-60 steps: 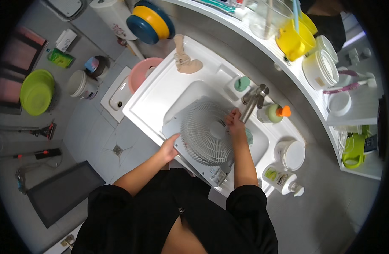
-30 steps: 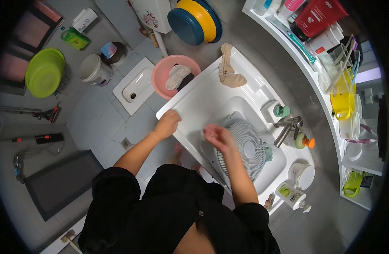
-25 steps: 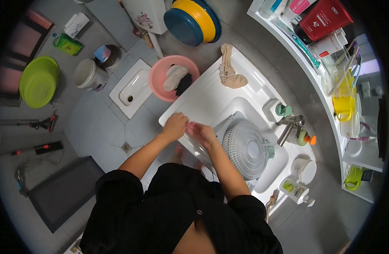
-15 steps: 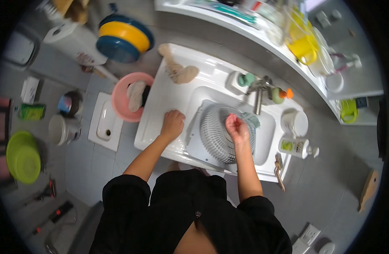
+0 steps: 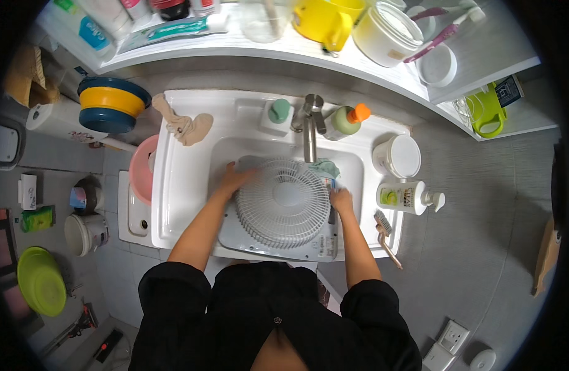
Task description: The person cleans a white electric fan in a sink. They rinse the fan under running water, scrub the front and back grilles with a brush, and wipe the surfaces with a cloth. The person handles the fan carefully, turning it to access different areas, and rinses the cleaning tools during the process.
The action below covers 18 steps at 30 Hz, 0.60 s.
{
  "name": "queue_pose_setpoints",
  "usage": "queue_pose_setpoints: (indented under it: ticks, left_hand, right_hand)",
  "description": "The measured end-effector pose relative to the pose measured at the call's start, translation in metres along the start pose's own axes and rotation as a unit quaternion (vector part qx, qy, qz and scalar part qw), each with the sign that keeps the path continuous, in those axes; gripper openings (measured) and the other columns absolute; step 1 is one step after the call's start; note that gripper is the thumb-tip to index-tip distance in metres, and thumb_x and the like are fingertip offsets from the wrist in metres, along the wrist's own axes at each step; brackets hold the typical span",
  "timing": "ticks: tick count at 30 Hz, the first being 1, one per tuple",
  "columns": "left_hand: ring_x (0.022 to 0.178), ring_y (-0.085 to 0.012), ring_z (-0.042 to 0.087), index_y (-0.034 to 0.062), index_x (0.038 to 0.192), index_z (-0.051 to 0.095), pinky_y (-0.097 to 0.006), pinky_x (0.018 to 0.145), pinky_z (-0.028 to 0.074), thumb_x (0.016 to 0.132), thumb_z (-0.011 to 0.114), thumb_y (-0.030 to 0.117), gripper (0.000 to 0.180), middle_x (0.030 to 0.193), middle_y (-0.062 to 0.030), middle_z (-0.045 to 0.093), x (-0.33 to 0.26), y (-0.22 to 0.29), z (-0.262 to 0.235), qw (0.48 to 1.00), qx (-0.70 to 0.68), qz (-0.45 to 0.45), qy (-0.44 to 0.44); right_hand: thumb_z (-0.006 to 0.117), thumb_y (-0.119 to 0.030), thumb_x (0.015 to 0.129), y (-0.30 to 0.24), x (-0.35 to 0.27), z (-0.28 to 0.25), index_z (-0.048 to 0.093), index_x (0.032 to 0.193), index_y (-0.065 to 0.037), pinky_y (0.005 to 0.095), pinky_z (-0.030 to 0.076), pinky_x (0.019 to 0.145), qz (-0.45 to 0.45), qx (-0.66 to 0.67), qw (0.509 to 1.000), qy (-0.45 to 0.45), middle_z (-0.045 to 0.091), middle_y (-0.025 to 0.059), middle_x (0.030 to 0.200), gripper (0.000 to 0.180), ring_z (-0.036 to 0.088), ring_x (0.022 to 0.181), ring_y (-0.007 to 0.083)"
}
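Note:
A grey fan [image 5: 288,227] with a round slatted grille on a square panel lies over the white sink [image 5: 217,148], its near side resting on the front rim. My left hand [image 5: 235,179] is at the fan's left side, somewhat blurred, fingers at the panel's edge and thumb side against the grille. At the right side, my right hand [image 5: 342,200] is closed on the panel's edge; its fingertips are hidden. A pale green cloth [image 5: 324,167] lies in the basin just beyond the grille, below the metal faucet [image 5: 310,133].
Beige socks [image 5: 188,128] lie on the sink's left ledge. A green-lidded container [image 5: 276,117] and an orange-topped bottle [image 5: 346,121] flank the faucet. A white tub [image 5: 397,156], pump bottle [image 5: 402,198] and brush [image 5: 386,238] line the right side. A loaded shelf [image 5: 247,54] overhangs the back.
My left hand has moved from the sink's left ledge onto the fan's left side. My right hand has gone from above the grille to the panel's right edge. The view has turned and shifted.

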State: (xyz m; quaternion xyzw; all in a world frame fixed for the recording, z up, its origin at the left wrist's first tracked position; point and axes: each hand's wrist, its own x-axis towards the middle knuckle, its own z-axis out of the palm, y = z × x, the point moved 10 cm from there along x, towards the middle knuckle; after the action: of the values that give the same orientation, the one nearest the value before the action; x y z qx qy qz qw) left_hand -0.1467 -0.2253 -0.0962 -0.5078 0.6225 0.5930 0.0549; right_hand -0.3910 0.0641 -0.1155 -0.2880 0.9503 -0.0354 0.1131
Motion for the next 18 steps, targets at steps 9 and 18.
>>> queue_pose_setpoints:
  ticks: [9,18]
  left_hand:
    - [0.104,-0.0225,0.051,-0.0023,0.131,0.028,-0.030,0.087,0.042,0.082,0.052,0.046,0.073,0.121,-0.0144,0.047,0.009,-0.022,0.035,0.969,-0.127,-0.048,-0.208]
    - [0.093,-0.0161,0.056,0.0013,0.117,0.050,-0.028,0.084,0.043,0.085,0.046,0.049,0.058,0.107,-0.0106,0.057,0.022,0.005,0.075,0.954,-0.202,-0.001,-0.223]
  right_hand:
    - [0.050,-0.030,0.088,0.003,-0.069,-0.019,0.045,0.110,0.011,0.0284,0.044,0.073,0.222,0.527,0.809,-0.139,0.057,0.0159,0.100,0.046,0.054,0.086,0.0199]
    - [0.044,-0.018,0.091,0.007,-0.120,-0.103,0.044,0.112,0.004,0.0268,0.040,0.080,0.174,0.620,0.765,-0.010,0.055,0.0100,0.102,0.030,0.051,0.090,0.0151]
